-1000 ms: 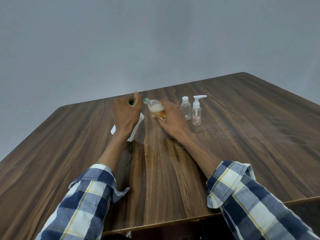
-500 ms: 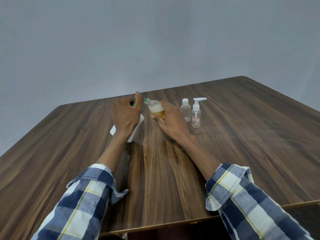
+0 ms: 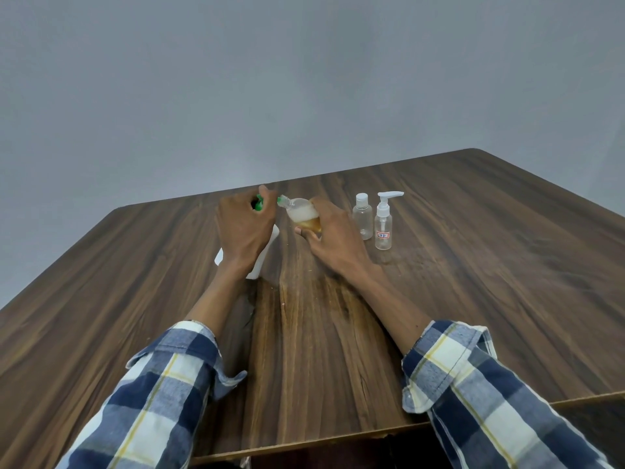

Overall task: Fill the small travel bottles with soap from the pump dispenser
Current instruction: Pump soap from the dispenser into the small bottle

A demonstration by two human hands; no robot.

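My left hand sits on top of the white pump dispenser, gripping its green pump head; most of the dispenser is hidden behind the hand. The green nozzle tip pokes into the mouth of a small clear travel bottle, which is tilted toward the dispenser and holds amber soap with foam above it. My right hand grips this bottle from the right side and below.
Two more small clear bottles stand to the right on the wooden table: a flip-cap bottle and a pump-top bottle with a red-edged label. Both look empty. The table's near edge runs below my sleeves.
My hands and the bottles keep their pose across the frames. Only the view shifts a little, with the table sitting slightly lower in the picture.
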